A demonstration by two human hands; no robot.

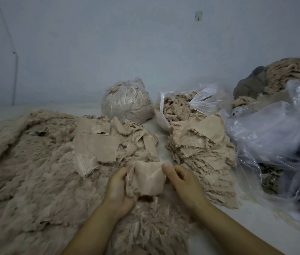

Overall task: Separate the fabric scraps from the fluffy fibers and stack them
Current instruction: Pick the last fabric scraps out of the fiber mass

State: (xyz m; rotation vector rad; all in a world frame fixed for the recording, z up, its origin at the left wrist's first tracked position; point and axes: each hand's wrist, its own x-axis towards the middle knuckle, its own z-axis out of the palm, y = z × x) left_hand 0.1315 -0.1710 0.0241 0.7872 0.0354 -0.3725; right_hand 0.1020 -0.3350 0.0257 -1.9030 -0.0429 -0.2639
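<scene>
left hand [118, 188]: fingers curled, gripping the scrap's [146, 178] left edge | right hand [184, 183]: thumb up top, pinching the right edge | both forearms bare, angled in from below

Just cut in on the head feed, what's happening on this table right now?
A person is sorting beige scraps. Both hands, left hand and right hand, hold one fabric scrap stretched between them above the big fluffy fiber pile. To the right sits a stack of fabric scraps, apparently already sorted. Behind are a tied plastic bag and an open plastic bag, both holding similar material.
</scene>
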